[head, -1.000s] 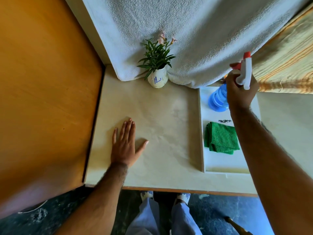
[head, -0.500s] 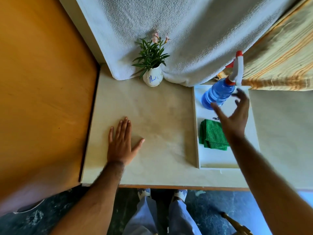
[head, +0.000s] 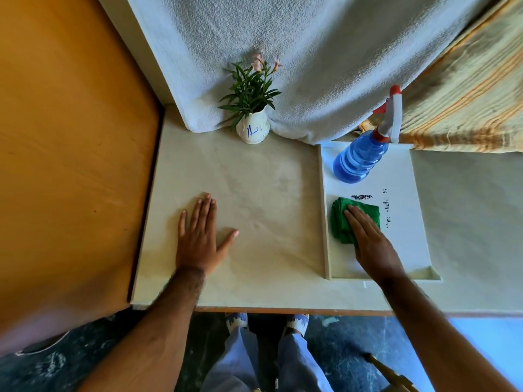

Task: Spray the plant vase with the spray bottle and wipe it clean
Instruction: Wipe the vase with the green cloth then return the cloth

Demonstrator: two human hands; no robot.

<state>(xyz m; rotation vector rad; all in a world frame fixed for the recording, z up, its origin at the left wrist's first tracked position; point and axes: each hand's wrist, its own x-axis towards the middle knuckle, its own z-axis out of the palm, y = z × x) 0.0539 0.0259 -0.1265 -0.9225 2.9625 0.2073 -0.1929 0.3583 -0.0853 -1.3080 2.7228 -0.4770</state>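
Observation:
A small white vase (head: pixel 252 131) with blue marks holds a green plant with pink flowers, standing at the back of the cream table against a white towel. A blue spray bottle (head: pixel 360 159) with a white and red trigger head stands upright at the far end of a white tray (head: pixel 407 222). A folded green cloth (head: pixel 343 222) lies in the tray's middle. My right hand (head: pixel 369 244) rests flat on the cloth, fingers straight, covering its right part. My left hand (head: pixel 201 237) lies flat and open on the table, well in front of the vase.
A white towel (head: pixel 283 52) hangs behind the table. An orange wooden panel (head: pixel 70 151) borders the table on the left. Striped orange fabric (head: pixel 467 94) lies at the back right. The table's front edge (head: pixel 283 308) runs just above my legs and shoes.
My right hand let go of the spray bottle, which now stands in the tray, and came down toward me onto the green cloth. My left hand stayed put.

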